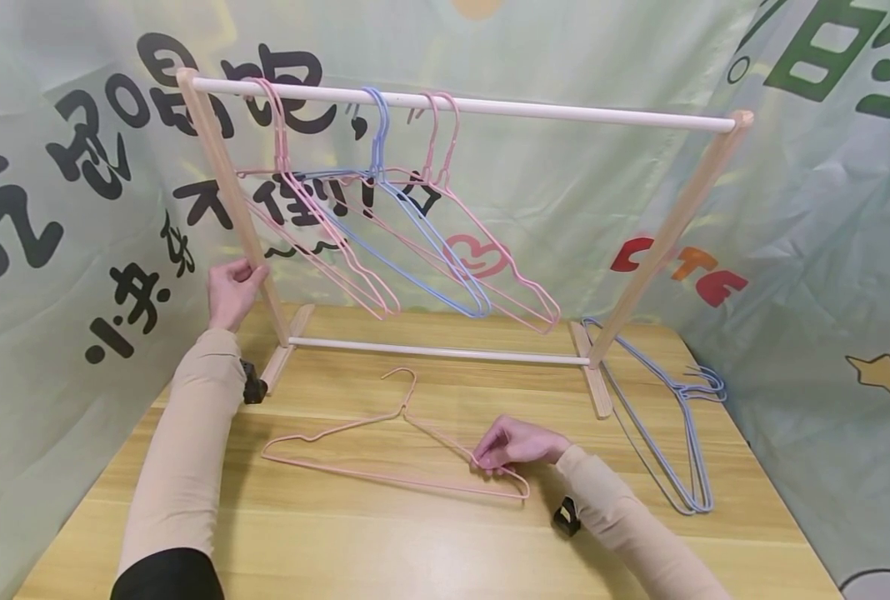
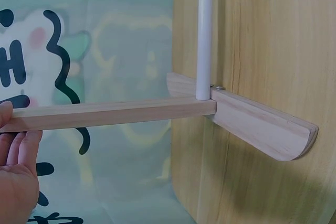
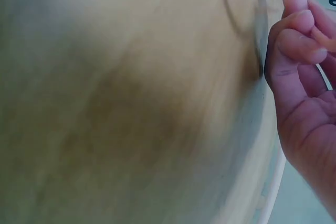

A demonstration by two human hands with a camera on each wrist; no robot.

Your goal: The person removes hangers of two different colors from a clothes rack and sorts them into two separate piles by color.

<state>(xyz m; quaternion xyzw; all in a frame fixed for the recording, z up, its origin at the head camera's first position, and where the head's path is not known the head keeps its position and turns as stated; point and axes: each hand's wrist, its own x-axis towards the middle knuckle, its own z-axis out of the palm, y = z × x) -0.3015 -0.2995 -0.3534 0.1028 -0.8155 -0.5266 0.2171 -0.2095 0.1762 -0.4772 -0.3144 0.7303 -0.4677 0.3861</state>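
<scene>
Left of centre in the head view, we see the person's left hand (image 1: 233,293) holding the pale wooden square-edged left post (image 1: 225,175) between thumb and fingers, low on its length. Right of centre and lower, the right hand (image 1: 522,442) pinches the right arm of a thin pink wire-like hanger (image 1: 396,477), near its end. That hanger lies across the lower middle of the frame, hook pointing up, over the light wood-grain worktop (image 1: 385,550); we cannot tell whether all of it touches the surface. Both arms wear beige sleeves (image 1: 190,442). Above, we find a white round upper rod (image 1: 565,111) joining the left post to the matching right post (image 1: 668,240), with a white lower rod (image 1: 437,351) between their bases. From the upper rod hang pink hangers at upper left (image 1: 280,133), two blue hangers (image 1: 377,142) next, then two more pink ones (image 1: 448,158) near the top centre. Overlapping blue hangers on the worktop (image 1: 691,433) lie at the right of the frame. Behind everything we see pale green printed cloth (image 1: 535,50).
</scene>
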